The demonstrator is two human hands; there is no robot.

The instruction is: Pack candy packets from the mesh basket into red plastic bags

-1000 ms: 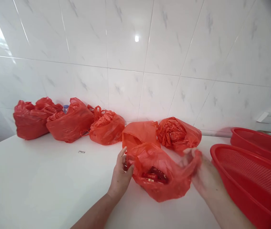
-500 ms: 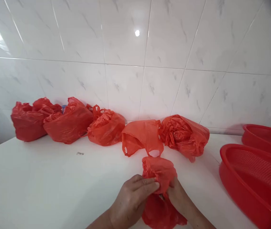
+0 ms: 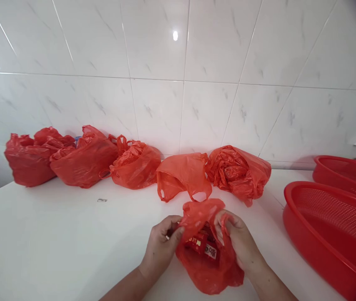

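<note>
A red plastic bag (image 3: 211, 267) lies on the white counter (image 3: 55, 242) in front of me, its mouth pulled apart. Red packets with printed labels (image 3: 203, 246) show inside it. My left hand (image 3: 162, 246) pinches the bag's left edge with closed fingers. My right hand (image 3: 239, 238) grips the bag's right edge and handle loop, fingers curled round the plastic.
Several other red plastic bags line the tiled wall: two at the far left (image 3: 27, 156), one (image 3: 135, 165), a flatter one (image 3: 182, 175) and a crumpled one (image 3: 240, 171). Two red mesh baskets (image 3: 331, 234) stand at the right. A small scrap (image 3: 101, 200) lies on the counter.
A second ago the bag was held wide apart; half a second ago both hands bunched it shut; now they have spread its mouth again, showing the packets.
</note>
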